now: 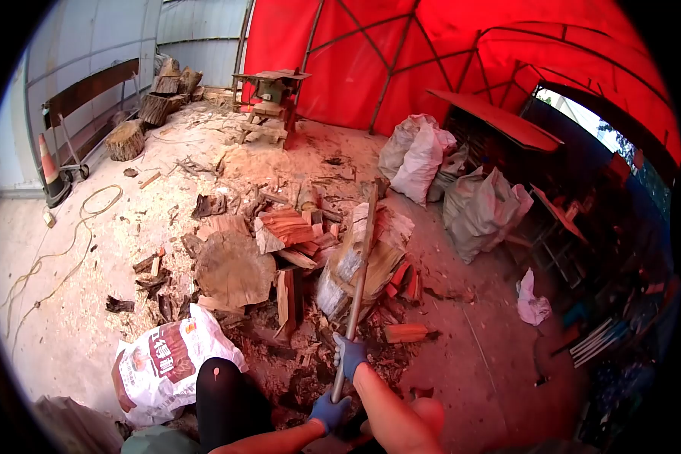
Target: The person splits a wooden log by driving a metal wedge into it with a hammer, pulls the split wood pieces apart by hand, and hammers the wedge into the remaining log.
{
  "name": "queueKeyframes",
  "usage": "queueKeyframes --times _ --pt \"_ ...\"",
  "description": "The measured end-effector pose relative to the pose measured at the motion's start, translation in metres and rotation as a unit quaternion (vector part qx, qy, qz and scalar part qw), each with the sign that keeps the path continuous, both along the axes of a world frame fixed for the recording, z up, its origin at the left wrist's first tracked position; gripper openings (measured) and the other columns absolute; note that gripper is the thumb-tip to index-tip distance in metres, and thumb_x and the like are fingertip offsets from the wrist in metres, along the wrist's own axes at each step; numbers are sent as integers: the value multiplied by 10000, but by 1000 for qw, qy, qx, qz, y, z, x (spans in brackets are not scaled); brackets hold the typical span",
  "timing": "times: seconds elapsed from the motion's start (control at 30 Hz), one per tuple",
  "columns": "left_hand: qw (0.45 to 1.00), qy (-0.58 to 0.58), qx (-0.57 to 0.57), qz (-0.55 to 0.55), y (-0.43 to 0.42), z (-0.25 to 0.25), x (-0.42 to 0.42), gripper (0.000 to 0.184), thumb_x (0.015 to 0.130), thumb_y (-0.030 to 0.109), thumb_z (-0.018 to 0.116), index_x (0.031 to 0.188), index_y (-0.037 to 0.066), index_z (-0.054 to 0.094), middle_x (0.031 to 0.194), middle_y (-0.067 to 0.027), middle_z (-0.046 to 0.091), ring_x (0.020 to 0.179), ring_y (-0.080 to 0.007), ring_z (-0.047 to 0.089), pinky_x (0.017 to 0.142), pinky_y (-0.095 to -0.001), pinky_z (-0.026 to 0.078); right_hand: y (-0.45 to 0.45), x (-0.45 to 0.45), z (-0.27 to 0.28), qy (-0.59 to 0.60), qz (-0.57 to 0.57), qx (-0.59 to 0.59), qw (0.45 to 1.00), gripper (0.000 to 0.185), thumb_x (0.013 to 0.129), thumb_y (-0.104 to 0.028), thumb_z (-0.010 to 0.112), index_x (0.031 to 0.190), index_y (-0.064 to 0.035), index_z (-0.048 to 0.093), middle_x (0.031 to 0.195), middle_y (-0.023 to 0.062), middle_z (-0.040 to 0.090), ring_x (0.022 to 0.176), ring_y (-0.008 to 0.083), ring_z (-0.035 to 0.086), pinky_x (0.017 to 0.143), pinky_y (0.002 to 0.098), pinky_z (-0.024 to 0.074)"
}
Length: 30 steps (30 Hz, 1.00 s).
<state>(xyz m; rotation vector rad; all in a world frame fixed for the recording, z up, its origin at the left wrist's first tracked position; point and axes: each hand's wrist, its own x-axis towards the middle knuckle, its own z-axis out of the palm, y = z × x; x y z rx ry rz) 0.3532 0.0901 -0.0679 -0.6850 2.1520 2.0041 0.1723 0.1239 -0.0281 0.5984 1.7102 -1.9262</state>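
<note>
A long pole-like handle [361, 284] runs up from my hands across a large split log [333, 286]; its far end is too small to make out. My right hand [349, 357], in a blue-grey glove, is wrapped round the handle below the log. Lower down, near the handle's bottom end, my left hand [329, 412] in a like glove is closed on it too. Left of the log stand a round log section [235, 268] and split wood pieces [284, 228]. A reddish split piece [406, 333] lies right of my right hand.
A printed white sack [175, 360] lies by my knee. Full sacks [424, 163] stand at the right, near a crumpled white bag [532, 300]. A machine table [271, 94] is at the back; a cone [51, 170] and hose [76, 222] are at the left.
</note>
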Motion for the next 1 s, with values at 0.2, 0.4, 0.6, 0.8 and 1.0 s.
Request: queueKeyframes --times 0.2,0.4,0.6,0.8,1.0 --pt "992 -13 122 -19 0 -17 -8 324 847 294 736 984 16 643 756 -87 661 662 -133 593 599 -332 501 -3 -9 -10 16 -30 44 998 281 865 -255 753 836 -112 513 578 5 478 407 155 458 371 332 393" --pt "999 36 14 -23 5 -2 9 395 858 364 693 1049 29 605 860 -199 686 821 -312 696 742 -409 527 5 17 20 -5 -36 -52 998 216 885 -266 738 878 -155 553 582 -34 443 419 122 420 386 305 348" --pt "946 311 38 -85 -13 175 -84 327 903 308 702 1055 33 614 764 -54 649 679 -92 585 637 -289 500 10 15 284 375 10 -80 923 273 888 -260 730 881 -98 510 586 1 471 413 134 475 400 290 413" --pt "775 613 -67 -137 -50 577 -169 231 773 178 631 937 23 675 851 -216 685 803 -367 679 738 -427 538 3 23 674 824 -29 -39 565 250 1015 -166 475 781 -79 490 598 -27 409 457 85 371 436 293 374" --pt "801 584 -93 -90 -78 502 -232 224 813 216 598 889 25 689 795 -215 677 789 -338 693 719 -417 540 -44 -19 600 836 -53 -57 543 228 945 -128 569 743 -95 469 580 -13 459 446 101 458 433 304 401"
